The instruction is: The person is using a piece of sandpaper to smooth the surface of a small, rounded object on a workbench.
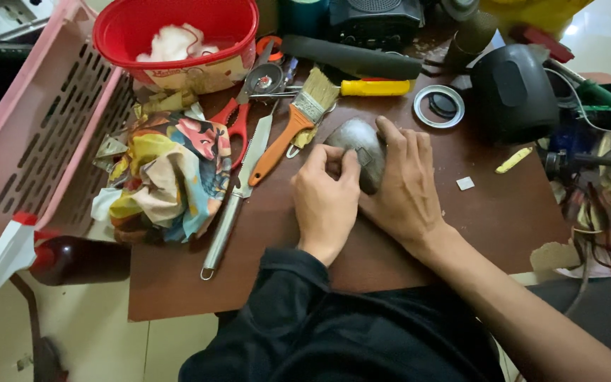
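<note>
A dull grey, rounded metal object [356, 136] lies on the brown table [489, 212]. My right hand [403, 185] rests over its right side, fingers wrapped along its edge, holding it down. My left hand [325, 201] is pinched at its near left side, thumb and fingers closed on a small grey piece against its surface; what that piece is I cannot make out. Part of the object is hidden under both hands.
An orange-handled paintbrush [291, 126], a metal saw blade [238, 189], red scissors [238, 117], a crumpled colourful cloth [167, 177], a red bowl [175, 32], a pink crate [44, 127], a yellow-handled tool [375, 87], a metal ring [438, 106], a black rounded housing [514, 92] and a spray bottle [44, 255] surround the hands.
</note>
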